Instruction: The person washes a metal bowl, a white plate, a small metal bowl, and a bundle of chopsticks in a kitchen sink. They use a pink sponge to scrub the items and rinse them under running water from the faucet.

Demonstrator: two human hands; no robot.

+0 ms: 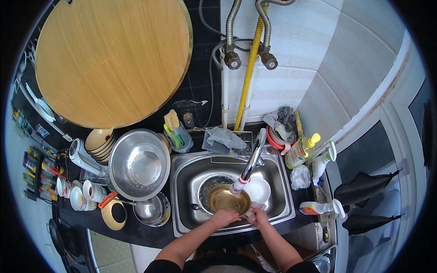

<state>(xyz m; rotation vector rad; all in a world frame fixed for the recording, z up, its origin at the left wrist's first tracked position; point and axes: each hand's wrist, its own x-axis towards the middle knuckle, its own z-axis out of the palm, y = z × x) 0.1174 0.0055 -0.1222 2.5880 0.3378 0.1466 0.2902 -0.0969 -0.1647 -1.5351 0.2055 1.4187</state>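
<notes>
Pot: the brass pot [226, 199] sits in the sink [187, 182], mouth up, under the faucet [249, 166].
Left hand: your left hand [224, 218] grips the pot's near rim.
Right hand: your right hand [259, 217] pinches a white cloth [255, 207] beside the pot.
Faucet axis: it slants toward you.

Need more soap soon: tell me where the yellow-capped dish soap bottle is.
The yellow-capped bottle stands at the sink's back right corner, between the pink bowl of rags and a white spray bottle.
</notes>
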